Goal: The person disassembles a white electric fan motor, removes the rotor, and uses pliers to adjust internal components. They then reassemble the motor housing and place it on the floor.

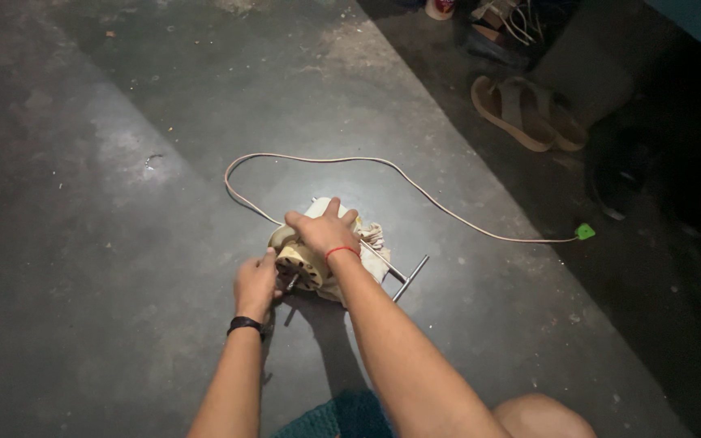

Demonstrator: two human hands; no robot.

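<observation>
A cream-coloured electric motor [300, 261] with a short metal shaft lies on a pale cloth [373, 237] on the dark concrete floor. My right hand [324, 229] presses down over the top of the motor, gripping its body. My left hand [256, 282] is at the motor's near end, fingers closed around the shaft side. A thin pale cord [415, 188] loops from the motor out to the right and ends at a small green plug [584, 232]. A metal T-handled tool [406, 274] lies just right of the motor.
A pair of brown sandals [526, 113] sits on the floor at the upper right, with more footwear [506, 18] and a dark object in shadow beyond. A teal mat [342, 418] is under my knee at the bottom edge.
</observation>
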